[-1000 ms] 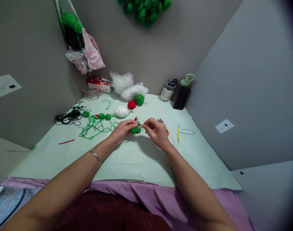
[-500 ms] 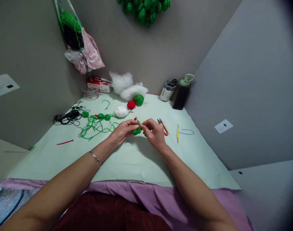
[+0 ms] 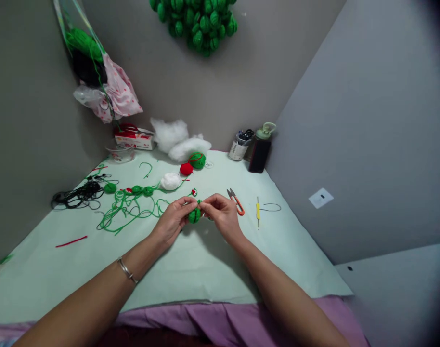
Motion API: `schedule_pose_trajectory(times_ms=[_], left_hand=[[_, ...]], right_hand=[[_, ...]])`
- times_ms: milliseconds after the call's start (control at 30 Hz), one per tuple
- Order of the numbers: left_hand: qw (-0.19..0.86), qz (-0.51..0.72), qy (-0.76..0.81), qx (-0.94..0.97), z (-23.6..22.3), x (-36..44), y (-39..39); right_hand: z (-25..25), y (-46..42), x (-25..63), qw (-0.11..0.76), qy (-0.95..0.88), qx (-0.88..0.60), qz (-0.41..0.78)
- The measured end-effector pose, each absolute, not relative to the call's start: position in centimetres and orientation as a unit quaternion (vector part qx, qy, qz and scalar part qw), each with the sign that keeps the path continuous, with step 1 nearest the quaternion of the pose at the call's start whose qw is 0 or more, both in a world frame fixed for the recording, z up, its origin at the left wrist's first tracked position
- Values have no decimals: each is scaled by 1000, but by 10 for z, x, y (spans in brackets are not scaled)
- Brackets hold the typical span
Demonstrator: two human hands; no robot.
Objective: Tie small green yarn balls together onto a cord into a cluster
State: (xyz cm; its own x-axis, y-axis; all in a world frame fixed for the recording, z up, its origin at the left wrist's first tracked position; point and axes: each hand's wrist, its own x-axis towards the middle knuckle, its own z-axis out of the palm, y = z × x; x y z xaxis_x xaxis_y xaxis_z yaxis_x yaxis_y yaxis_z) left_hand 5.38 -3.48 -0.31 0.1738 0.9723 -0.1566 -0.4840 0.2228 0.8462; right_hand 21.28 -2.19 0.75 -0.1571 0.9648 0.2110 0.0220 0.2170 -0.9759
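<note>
Both hands meet over the middle of the pale green table cover [image 3: 205, 260]. My left hand [image 3: 172, 220] pinches a small green crocheted ball [image 3: 194, 215] from the left. My right hand [image 3: 220, 216] pinches it from the right, fingers closed at its top, seemingly on a green strand. A tangle of green yarn [image 3: 126, 209] with more small green balls lies just left of my left hand. Orange thread snips [image 3: 236, 201] lie right of my right hand, and a yellow-handled crochet hook [image 3: 258, 212] lies beyond them.
At the back lie white stuffing [image 3: 178, 140], a red ball [image 3: 186, 168], a green-and-red yarn ball [image 3: 197, 160], a white ball [image 3: 170, 181], a tin [image 3: 239, 147] and a dark bottle [image 3: 258, 149]. Black cord [image 3: 75, 196] lies far left. Green balls [image 3: 198, 21] hang on the wall.
The camera has tilted and shifted, so everything sits lower in view. My hands have drawn closer together around the green ball and turned it slightly.
</note>
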Motion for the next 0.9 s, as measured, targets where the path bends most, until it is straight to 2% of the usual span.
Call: schedule_pose_trajectory(times_ms=[200, 333, 433, 500, 533, 800, 900], left_hand=[[689, 522, 387, 321, -3, 54, -33], [687, 516, 410, 305, -3, 51, -31], [686, 518, 421, 288, -2, 49, -30], [690, 506, 429, 289, -2, 49, -30], [694, 496, 433, 290, -2, 50, -30], [709, 424, 471, 308, 4, 53, -37], [712, 401, 484, 314, 8, 54, -39]], right_hand=[[27, 14, 233, 383, -707, -418, 422], [33, 102, 267, 446, -648, -496, 368], [28, 169, 305, 485, -529, -656, 233], [25, 199, 331, 440, -462, -762, 115], [23, 208, 344, 429, -438, -784, 95], [5, 247, 391, 360, -401, -840, 65], [-2, 257, 390, 369, -384, -844, 57]])
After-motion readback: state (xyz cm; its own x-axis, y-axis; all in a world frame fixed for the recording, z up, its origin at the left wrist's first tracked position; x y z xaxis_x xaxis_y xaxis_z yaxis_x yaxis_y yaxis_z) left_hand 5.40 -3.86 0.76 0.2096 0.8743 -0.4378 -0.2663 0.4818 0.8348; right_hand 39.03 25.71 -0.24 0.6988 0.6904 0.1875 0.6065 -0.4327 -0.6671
